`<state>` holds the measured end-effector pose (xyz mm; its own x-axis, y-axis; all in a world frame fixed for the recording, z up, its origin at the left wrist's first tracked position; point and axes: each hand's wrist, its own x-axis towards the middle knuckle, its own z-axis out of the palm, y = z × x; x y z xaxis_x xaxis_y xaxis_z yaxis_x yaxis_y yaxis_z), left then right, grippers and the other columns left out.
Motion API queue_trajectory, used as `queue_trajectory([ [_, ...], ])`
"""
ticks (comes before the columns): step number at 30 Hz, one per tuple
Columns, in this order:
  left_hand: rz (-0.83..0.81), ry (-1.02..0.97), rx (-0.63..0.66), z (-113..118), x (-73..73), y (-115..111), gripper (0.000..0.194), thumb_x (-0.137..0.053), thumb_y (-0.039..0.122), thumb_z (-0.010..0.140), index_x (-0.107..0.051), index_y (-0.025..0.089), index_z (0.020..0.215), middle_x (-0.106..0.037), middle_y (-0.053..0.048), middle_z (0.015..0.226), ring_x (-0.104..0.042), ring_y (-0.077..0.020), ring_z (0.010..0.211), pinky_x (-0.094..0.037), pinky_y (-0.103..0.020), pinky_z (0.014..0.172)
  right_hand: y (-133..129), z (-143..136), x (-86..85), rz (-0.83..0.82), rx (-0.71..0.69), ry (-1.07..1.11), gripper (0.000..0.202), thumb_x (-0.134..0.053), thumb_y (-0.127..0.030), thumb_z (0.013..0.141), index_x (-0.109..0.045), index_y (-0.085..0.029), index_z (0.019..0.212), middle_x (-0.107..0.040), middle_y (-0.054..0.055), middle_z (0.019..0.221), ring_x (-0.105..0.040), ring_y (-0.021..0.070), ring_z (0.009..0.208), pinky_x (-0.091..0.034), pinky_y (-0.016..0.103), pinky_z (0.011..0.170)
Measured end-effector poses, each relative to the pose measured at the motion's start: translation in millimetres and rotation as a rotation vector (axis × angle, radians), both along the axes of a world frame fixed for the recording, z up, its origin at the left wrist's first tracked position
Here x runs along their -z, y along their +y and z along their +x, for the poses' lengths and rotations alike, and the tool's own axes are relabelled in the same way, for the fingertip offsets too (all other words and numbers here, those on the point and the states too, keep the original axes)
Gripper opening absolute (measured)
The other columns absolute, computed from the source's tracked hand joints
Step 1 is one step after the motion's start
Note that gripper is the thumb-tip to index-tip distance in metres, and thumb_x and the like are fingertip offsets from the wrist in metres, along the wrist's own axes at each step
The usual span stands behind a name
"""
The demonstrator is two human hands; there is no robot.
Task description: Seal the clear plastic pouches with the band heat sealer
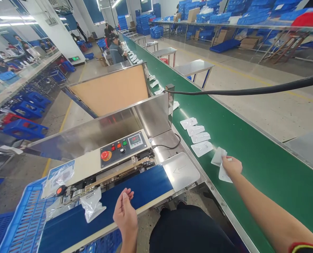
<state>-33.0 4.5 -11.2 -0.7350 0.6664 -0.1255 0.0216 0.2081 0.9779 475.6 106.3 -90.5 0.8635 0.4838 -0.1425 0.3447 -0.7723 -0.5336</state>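
My right hand (232,166) reaches over the green conveyor belt and pinches a white packet (218,156) at its edge. Another white packet (224,175) lies under that hand. Several more flat white packets (202,148) form an overlapping row further up the belt. Over the blue belt (143,186) of a sealing machine, my left hand (125,210) hovers palm up, with loosely curled fingers and nothing in them. To its left, a shiny white pouch (92,204) hangs from the sealing track onto the blue belt.
The machine's control panel (123,149) has a red knob and a lit display. A blue crate (21,214) stands at the machine's left end. A black cable (241,92) crosses above the green conveyor (251,154). Further along, people sit beside the conveyor.
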Motion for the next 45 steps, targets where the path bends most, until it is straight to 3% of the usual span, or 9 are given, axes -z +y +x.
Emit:
queue_trajectory([
  [7,0.033,0.071,0.415,63,-8.1,24,0.049,-0.069,0.059,0.094,-0.082,0.017,0.116,-0.081,-0.016,0.114,-0.079,-0.0297,0.104,-0.064,-0.045,0.096,6,-107,-97.7,0.231,-0.447,0.219,0.06,-0.073,-0.068,0.08,-0.083,-0.012,0.101,-0.048,-0.003,0.045,-0.046,0.0187,0.048,-0.042,0.033,0.057],
  [10,0.079,0.075,0.617,95,-14.2,44,0.05,-0.071,0.058,0.094,-0.08,0.02,0.126,-0.078,-0.014,0.128,-0.073,-0.0299,0.117,-0.057,-0.041,0.105,0,-165,-131.0,0.253,-0.811,0.372,0.05,-0.076,-0.067,0.081,-0.082,-0.018,0.09,-0.065,0.001,0.062,-0.056,0.0191,0.059,-0.045,0.031,0.063],
  [13,0.089,-0.02,0.668,113,-10.7,60,0.051,-0.065,0.06,0.097,-0.083,0.016,0.113,-0.081,-0.012,0.107,-0.073,-0.0268,0.098,-0.058,-0.034,0.09,-2,-199,-137.6,0.23,-1.058,0.566,0.041,-0.079,-0.061,0.081,-0.079,-0.021,0.08,-0.074,0.003,0.078,-0.063,0.0206,0.073,-0.048,0.03,0.071],
  [17,-0.018,-0.25,0.517,119,12.2,71,0.055,-0.067,0.065,0.09,-0.082,0.012,0.087,-0.072,-0.006,0.076,-0.06,-0.0188,0.07,-0.049,-0.027,0.068,5,-202,-117.1,0.061,-0.839,0.744,0.043,-0.083,-0.062,0.074,-0.069,-0.022,0.078,-0.058,-0.004,0.058,-0.053,0.0166,0.06,-0.039,0.027,0.059],
  [21,-0.11,-0.404,0.419,119,32.5,78,0.054,-0.077,0.065,0.078,-0.079,0.012,0.075,-0.055,0.0,0.059,-0.045,-0.0138,0.059,-0.037,-0.025,0.057,23,-202,-97.9,-0.055,-0.65,0.912,0.049,-0.09,-0.061,0.063,-0.062,-0.023,0.079,-0.07,0.0,0.072,-0.063,0.0198,0.07,-0.044,0.027,0.062],
  [31,-0.104,-0.456,0.211,77,32.6,86,0.051,-0.087,0.062,0.068,-0.076,0.013,0.068,-0.058,0.0,0.058,-0.052,-0.0148,0.06,-0.041,-0.027,0.058,55,-263,-91.1,-0.087,-0.784,0.876,0.042,-0.093,-0.053,0.062,-0.069,-0.021,0.075,-0.071,0.003,0.07,-0.066,0.0218,0.073,-0.046,0.027,0.06],
  [35,-0.082,-0.465,0.134,48,28.9,64,0.051,-0.085,0.059,0.077,-0.082,0.013,0.096,-0.079,-0.014,0.097,-0.073,-0.0277,0.093,-0.057,-0.036,0.083,43,-262,-90.9,-0.099,-0.81,0.974,0.038,-0.088,-0.056,0.072,-0.074,-0.024,0.086,-0.07,0.003,0.066,-0.068,0.0231,0.069,-0.047,0.028,0.055],
  [38,-0.042,-0.201,-0.029,38,17.7,39,0.056,-0.081,0.057,0.084,-0.077,0.019,0.125,-0.072,-0.018,0.136,-0.068,-0.0317,0.124,-0.054,-0.041,0.106,27,-257,-97.0,-0.054,-0.735,1.087,0.043,-0.084,-0.062,0.077,-0.073,-0.025,0.095,-0.072,0.003,0.07,-0.069,0.0229,0.067,-0.051,0.029,0.056],
  [45,0.048,-0.252,0.607,90,-10.2,31,0.053,-0.069,0.062,0.094,-0.081,0.016,0.117,-0.081,-0.012,0.108,-0.073,-0.0266,0.098,-0.057,-0.036,0.09,-2,-283,-123.0,0.32,-0.613,1.304,0.05,-0.078,-0.051,0.077,-0.073,-0.022,0.118,-0.075,0.003,0.088,-0.068,0.0196,0.077,-0.055,0.029,0.069],
])
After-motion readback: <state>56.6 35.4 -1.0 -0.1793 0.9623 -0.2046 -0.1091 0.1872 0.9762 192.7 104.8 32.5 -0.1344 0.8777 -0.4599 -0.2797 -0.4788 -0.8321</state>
